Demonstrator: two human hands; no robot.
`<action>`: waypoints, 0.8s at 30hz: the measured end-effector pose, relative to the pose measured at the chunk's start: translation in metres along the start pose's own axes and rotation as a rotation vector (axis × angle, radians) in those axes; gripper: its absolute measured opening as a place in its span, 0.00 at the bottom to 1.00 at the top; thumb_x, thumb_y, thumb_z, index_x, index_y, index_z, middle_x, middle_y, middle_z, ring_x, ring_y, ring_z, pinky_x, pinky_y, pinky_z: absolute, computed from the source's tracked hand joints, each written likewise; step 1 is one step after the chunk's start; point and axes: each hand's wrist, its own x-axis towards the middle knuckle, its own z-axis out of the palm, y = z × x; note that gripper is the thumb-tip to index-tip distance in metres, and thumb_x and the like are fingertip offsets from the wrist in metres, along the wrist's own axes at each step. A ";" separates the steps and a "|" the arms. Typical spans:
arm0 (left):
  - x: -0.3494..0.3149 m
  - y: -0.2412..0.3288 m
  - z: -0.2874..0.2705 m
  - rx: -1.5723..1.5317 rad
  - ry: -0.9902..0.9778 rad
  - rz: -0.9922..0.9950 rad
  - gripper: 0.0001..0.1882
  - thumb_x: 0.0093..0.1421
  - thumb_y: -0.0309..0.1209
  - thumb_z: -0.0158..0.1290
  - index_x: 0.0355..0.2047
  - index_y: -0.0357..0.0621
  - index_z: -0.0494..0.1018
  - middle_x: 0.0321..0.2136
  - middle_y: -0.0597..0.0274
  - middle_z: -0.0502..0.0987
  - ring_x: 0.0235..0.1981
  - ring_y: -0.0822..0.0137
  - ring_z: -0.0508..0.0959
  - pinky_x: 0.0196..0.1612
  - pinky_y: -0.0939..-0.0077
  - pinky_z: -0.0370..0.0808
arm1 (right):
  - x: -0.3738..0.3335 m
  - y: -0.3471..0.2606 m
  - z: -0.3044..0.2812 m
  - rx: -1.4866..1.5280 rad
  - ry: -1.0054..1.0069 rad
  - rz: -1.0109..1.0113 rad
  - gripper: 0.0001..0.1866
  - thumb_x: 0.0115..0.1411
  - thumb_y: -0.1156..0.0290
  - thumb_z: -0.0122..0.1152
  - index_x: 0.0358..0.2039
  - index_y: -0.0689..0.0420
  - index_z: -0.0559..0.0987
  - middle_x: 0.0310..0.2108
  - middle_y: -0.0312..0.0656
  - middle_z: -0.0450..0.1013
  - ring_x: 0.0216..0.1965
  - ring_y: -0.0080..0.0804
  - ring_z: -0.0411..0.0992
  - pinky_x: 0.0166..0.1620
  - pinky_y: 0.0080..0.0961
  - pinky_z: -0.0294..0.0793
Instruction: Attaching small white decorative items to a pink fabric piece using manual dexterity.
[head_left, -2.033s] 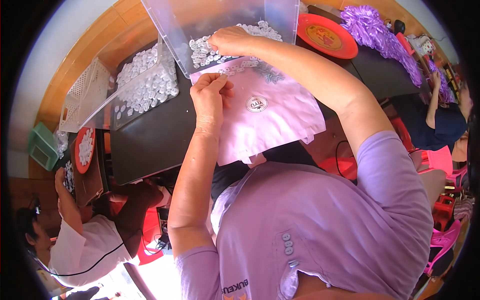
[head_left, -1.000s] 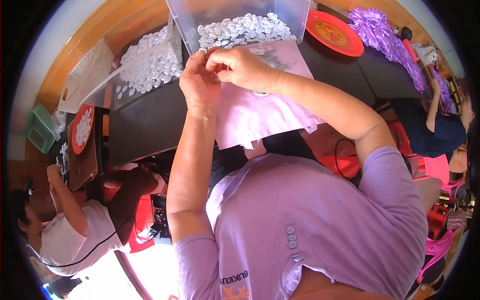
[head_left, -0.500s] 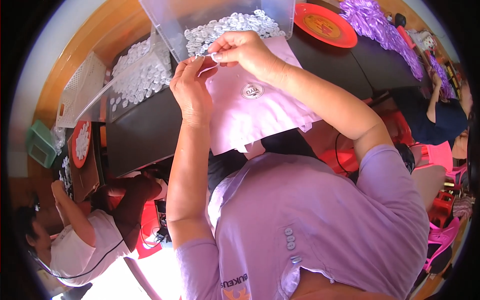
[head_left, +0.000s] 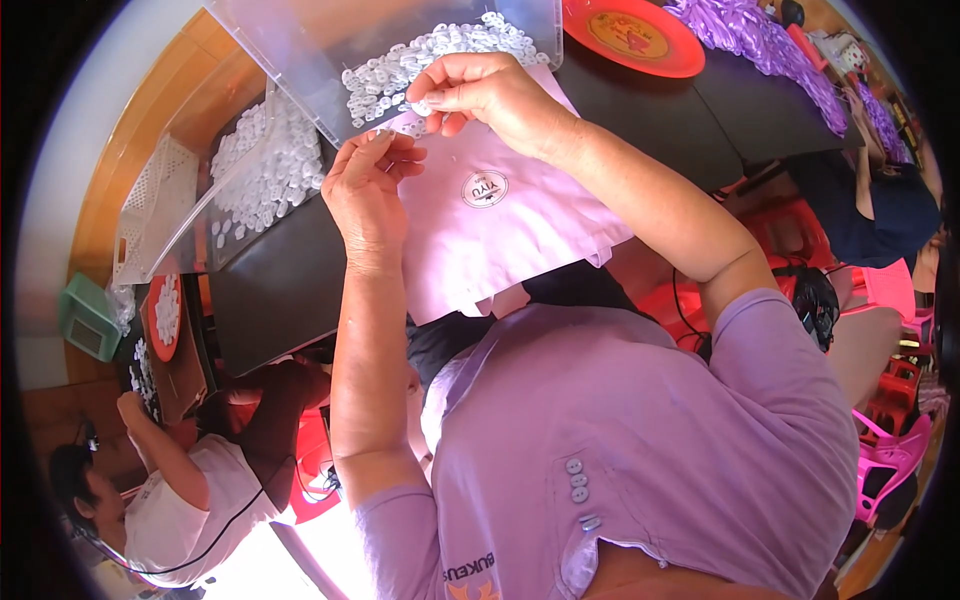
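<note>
Small white oval piece [head_left: 421, 108] is pinched in right hand [head_left: 500, 100], held near left hand's [head_left: 366, 195] fingertips; fine detail blurred. Similar white pieces [head_left: 425, 58] are heaped just beyond right hand.

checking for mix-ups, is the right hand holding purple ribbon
No, the right hand pinches a white piece while purple ribbons lie by the red plate.

Your shirt [head_left: 640, 420] is lilac; pieces [head_left: 440, 50] white; cloth [head_left: 530, 230], at the black table's [head_left: 280, 300] near edge, pink; plate [head_left: 635, 37], far edge, red with yellow centre.
</note>
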 end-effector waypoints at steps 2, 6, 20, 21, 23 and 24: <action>-0.001 0.000 0.000 0.008 -0.005 -0.004 0.08 0.59 0.26 0.49 0.34 0.32 0.71 0.29 0.51 0.77 0.29 0.56 0.79 0.33 0.68 0.73 | -0.001 0.000 -0.001 0.064 -0.039 -0.007 0.08 0.59 0.75 0.55 0.39 0.62 0.78 0.32 0.37 0.74 0.33 0.23 0.74 0.37 0.20 0.73; -0.001 0.001 0.002 0.007 -0.010 -0.014 0.08 0.58 0.26 0.50 0.34 0.31 0.71 0.29 0.50 0.77 0.29 0.56 0.79 0.33 0.69 0.73 | -0.001 0.003 0.000 0.028 -0.065 -0.041 0.09 0.57 0.76 0.57 0.39 0.62 0.78 0.33 0.38 0.75 0.34 0.23 0.73 0.39 0.21 0.73; -0.006 0.003 0.008 0.014 -0.043 0.018 0.06 0.57 0.24 0.52 0.32 0.31 0.71 0.25 0.51 0.78 0.23 0.61 0.78 0.29 0.72 0.72 | -0.004 0.007 0.006 -0.136 0.064 -0.128 0.07 0.56 0.76 0.61 0.36 0.59 0.79 0.29 0.34 0.74 0.31 0.19 0.72 0.36 0.18 0.73; -0.006 0.003 0.007 0.015 -0.042 0.018 0.06 0.57 0.24 0.52 0.32 0.31 0.71 0.25 0.51 0.78 0.23 0.61 0.78 0.29 0.72 0.72 | -0.005 0.007 0.007 -0.135 0.063 -0.128 0.07 0.56 0.76 0.61 0.36 0.59 0.79 0.29 0.34 0.74 0.31 0.19 0.72 0.36 0.18 0.73; -0.005 0.003 0.007 0.040 -0.036 0.007 0.08 0.57 0.25 0.52 0.33 0.29 0.71 0.26 0.50 0.77 0.25 0.58 0.78 0.30 0.71 0.72 | -0.005 0.006 0.009 -0.134 0.090 -0.135 0.07 0.56 0.76 0.61 0.37 0.59 0.79 0.29 0.34 0.74 0.30 0.19 0.72 0.34 0.17 0.73; -0.005 0.002 0.007 0.041 -0.037 0.006 0.08 0.57 0.25 0.52 0.33 0.29 0.71 0.26 0.50 0.77 0.25 0.58 0.78 0.30 0.71 0.72 | -0.005 0.008 0.009 -0.133 0.091 -0.135 0.07 0.56 0.76 0.61 0.37 0.59 0.79 0.29 0.34 0.74 0.30 0.19 0.72 0.34 0.17 0.73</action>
